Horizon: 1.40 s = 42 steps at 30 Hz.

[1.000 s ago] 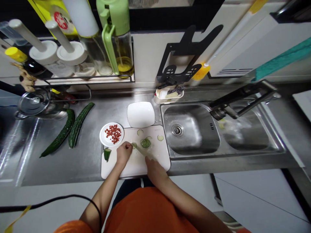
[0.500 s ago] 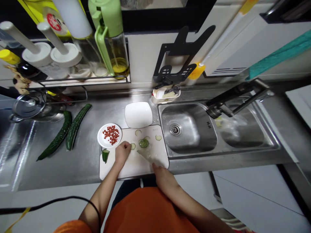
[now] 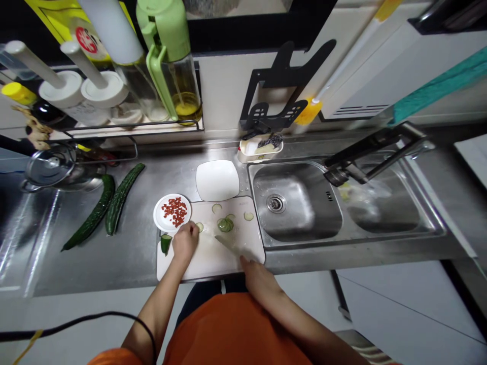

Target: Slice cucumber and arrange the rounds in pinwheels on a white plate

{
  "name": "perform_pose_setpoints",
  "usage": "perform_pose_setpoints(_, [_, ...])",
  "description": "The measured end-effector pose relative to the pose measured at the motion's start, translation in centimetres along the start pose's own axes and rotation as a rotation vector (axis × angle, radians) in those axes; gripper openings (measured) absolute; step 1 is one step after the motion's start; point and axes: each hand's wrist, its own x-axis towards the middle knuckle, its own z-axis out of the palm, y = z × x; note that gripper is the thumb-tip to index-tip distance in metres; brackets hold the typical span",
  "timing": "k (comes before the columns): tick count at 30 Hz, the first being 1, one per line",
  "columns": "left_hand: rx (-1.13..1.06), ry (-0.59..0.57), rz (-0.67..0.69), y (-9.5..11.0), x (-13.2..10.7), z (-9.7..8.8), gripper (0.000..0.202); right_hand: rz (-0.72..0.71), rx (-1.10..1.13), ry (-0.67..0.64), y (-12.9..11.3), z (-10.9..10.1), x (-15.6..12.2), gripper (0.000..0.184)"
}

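On the white cutting board [image 3: 213, 258], my left hand [image 3: 185, 241] is curled over the last bit of a cucumber, whose cut face [image 3: 199, 226] peeks out by the fingers. My right hand [image 3: 258, 276] grips a knife [image 3: 230, 245] at the board's near right corner, blade pointing left toward a pile of cucumber slices [image 3: 225, 224]. Loose slices [image 3: 248, 216] lie further back on the board. A cucumber end [image 3: 166, 243] rests at the board's left edge.
A small plate of red bits [image 3: 173, 212] and a white square dish [image 3: 217, 180] sit behind the board. Two whole cucumbers [image 3: 108, 203] lie to the left near a pot lid [image 3: 49, 165]. A double sink [image 3: 300, 203] with faucet is at right. Bottles stand on a rack behind.
My right hand drew the knife back toward the board's near right corner, away from the slices. My left hand slid left with the cucumber piece.
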Motion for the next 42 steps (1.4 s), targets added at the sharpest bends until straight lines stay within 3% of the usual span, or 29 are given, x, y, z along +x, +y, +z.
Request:
perform_pose_setpoints(4, [0.023,0.050,0.056,0.0,-0.2,0.3,0.025,-0.004,-0.011,0.011,0.3,0.4,0.3,0.053])
perform_pose_setpoints(7, [-0.129,0.042,0.196,0.5,0.5,0.8,0.029,0.001,-0.012,0.004,0.3,0.3,0.2,0.053])
perform_pose_setpoints(11, [-0.302,-0.140,0.435,2.2,2.4,1.5,0.034,0.011,0.003,-0.021,0.1,-0.2,0.1,0.052])
perform_pose_setpoints(16, [-0.275,-0.318,0.607,4.1,4.4,2.7,0.036,0.018,-0.009,-0.026,-0.2,-0.6,0.0,0.051])
perform_pose_setpoints(21, [-0.259,-0.373,0.645,4.6,5.1,3.3,0.031,0.014,-0.014,-0.012,-0.1,-0.5,-0.1,0.052])
perform_pose_setpoints(27, [-0.264,-0.390,0.644,5.2,5.4,2.8,0.023,0.025,0.008,0.002,-0.1,-0.3,0.0,0.050])
perform_pose_setpoints(34, [-0.203,-0.441,0.751,5.9,6.0,2.4,0.026,0.022,-0.005,0.007,-0.1,-0.3,0.0,0.051])
perform_pose_setpoints(42, [-0.034,-0.503,0.718,7.2,6.4,1.5,0.022,0.026,0.001,0.005,-0.2,-0.5,-0.2,0.052])
